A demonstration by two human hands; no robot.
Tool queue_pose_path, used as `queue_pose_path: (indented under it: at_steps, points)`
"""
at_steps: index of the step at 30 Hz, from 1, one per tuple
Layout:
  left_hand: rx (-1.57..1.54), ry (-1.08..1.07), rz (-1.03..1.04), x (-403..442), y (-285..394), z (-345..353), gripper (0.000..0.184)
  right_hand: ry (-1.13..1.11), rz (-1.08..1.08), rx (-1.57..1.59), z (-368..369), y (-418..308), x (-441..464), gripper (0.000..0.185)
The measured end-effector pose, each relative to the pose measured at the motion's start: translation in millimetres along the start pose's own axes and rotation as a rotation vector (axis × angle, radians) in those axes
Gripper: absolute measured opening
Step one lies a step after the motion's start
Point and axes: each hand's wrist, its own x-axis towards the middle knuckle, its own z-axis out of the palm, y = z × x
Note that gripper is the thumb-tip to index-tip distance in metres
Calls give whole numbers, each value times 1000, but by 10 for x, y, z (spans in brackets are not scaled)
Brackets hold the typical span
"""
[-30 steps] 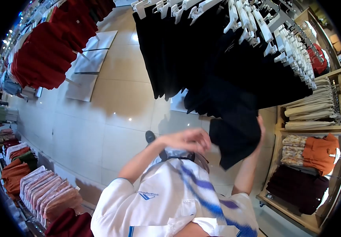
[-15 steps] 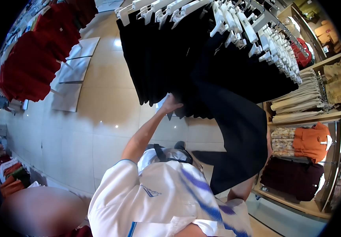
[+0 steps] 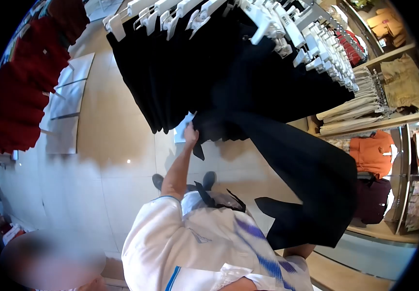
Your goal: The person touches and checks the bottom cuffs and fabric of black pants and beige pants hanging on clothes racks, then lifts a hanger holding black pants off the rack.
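Black garments (image 3: 170, 77) hang in a dense row from white clip hangers (image 3: 262, 26) at the top centre. My left hand (image 3: 190, 135) is closed at the lower edge of the hanging black cloth, with its thumb side up. A long piece of black fabric (image 3: 311, 165) stretches from the row down to the right, draped over my right arm, its pointed end hanging beside my shirt. Only a bit of right forearm shows below that fabric; the hand itself is hidden behind it.
Red garments (image 3: 15, 102) hang at the left above white panels (image 3: 68, 92). Shelving (image 3: 397, 119) at the right holds beige trousers (image 3: 355, 104), an orange garment (image 3: 374, 153) and dark maroon clothes (image 3: 370, 199). Someone's blurred head (image 3: 51, 259) is at lower left.
My left hand has moved up from near my waist to the cloth's lower edge. The black fabric over my right arm has spread out to the right. The view has shifted, and another person has appeared.
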Motion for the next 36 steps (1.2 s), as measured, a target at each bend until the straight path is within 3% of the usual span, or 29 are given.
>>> queue_pose_path:
  at_steps: [2, 6, 8, 9, 12, 14, 15, 16, 18, 20, 21, 23, 27, 30, 33, 36]
  points:
    - [-250, -57, 16, -108, -27, -304, 26, 25, -63, -170, -135, 67, 212, 35]
    - [-492, 28, 197, -440, 71, -1110, 18, 7, -186, -446, -263, 225, 584, 33]
    - [-520, -45, 30, -660, 495, -1738, 10, -11, -232, -532, -292, 310, 732, 32]
    - [-488, -47, 57, -712, 590, -1974, 8, -24, -241, -559, -316, 361, 810, 32]
    - [-518, -26, 137, -818, 773, -2576, 7, -88, -297, -620, -403, 587, 1065, 31]
    - [-580, -52, 126, -875, 843, -2936, 10, -111, -337, -629, -17, 407, 961, 30]
    - [-584, 8, 220, -904, 905, -3059, 15, -96, -382, -658, 166, 300, 888, 26]
    - [-687, -51, 150, -1014, 1177, -3238, 17, -80, -426, -686, 280, 244, 917, 22]
    - [-757, -6, 72, -1119, 1384, -3422, 18, -52, 603, -760, 11, 391, 1612, 18]
    - [-827, -2, 48, -1163, 1429, -3546, 7, -93, -533, -699, 435, 260, 957, 19]
    - [-902, 53, -43, -1151, 1446, -3583, 9, -89, -531, -691, 485, 243, 914, 19]
    - [-948, 100, -132, -1070, 1333, -3682, 29, -50, -401, -512, 538, 216, 870, 17]
    - [-977, 43, -177, -990, 1454, -3751, 30, -48, -409, -375, 564, 236, 794, 18]
    - [-921, 122, -232, -985, 1593, -3715, 31, -38, -332, -357, 554, 291, 822, 18]
    - [-920, 95, -214, -962, 1648, -3697, 32, 18, -42, -145, 513, 345, 857, 23]
    - [-899, 151, -233, -976, 1730, -3668, 30, 105, 43, 215, 746, 99, 716, 29]
